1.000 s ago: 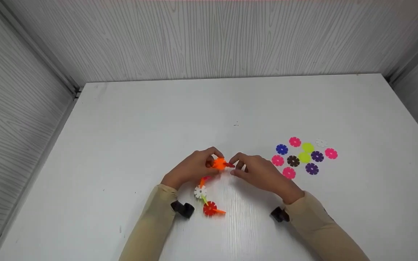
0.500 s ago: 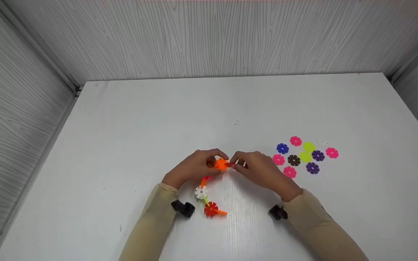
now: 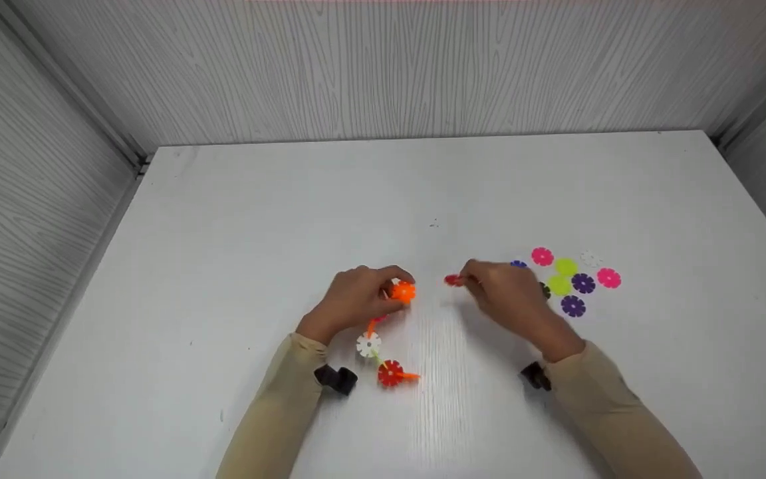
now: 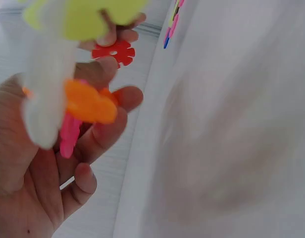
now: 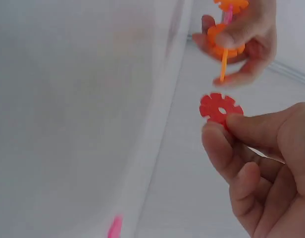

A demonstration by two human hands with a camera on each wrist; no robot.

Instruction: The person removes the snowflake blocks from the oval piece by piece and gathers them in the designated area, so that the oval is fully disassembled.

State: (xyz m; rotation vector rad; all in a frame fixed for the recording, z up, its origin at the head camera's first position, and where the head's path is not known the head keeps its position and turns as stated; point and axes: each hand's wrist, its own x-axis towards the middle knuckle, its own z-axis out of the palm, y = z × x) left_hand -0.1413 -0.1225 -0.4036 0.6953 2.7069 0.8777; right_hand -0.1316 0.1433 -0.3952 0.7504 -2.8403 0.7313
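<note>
Beige cloth covers both forearms: the left sleeve [image 3: 270,406] comes in at the bottom, left of the middle of the frame, and the right sleeve [image 3: 612,406] at the lower right. A small black device [image 3: 336,379] sits at the left wrist, and another black device [image 3: 536,376] at the right one.

Between the sleeves, in the lower middle, a chain of notched discs [image 3: 371,329] curves up toward the left hand [image 3: 358,296]. Its near end has an orange piece [image 3: 411,376] seen edge-on, joined to a red chain disc [image 3: 390,374]; farther up comes a white disc [image 3: 368,344]. The left hand is partly closed, with thumb and fingers bent around an orange disc [image 3: 403,292] at the chain's upper end.

Right of the centre, the right hand [image 3: 509,293] pinches a single red disc [image 3: 453,280] between thumb and forefinger — the other fingers are curled inward. This disc is apart from the chain.

Beyond the right hand, loose discs [image 3: 583,283] in pink, yellow-green, purple and white lie on the white counter [image 3: 290,213] — blue and dark ones are partly hidden by this hand. Grey wood-grain panels [image 3: 383,73] fill the top.
</note>
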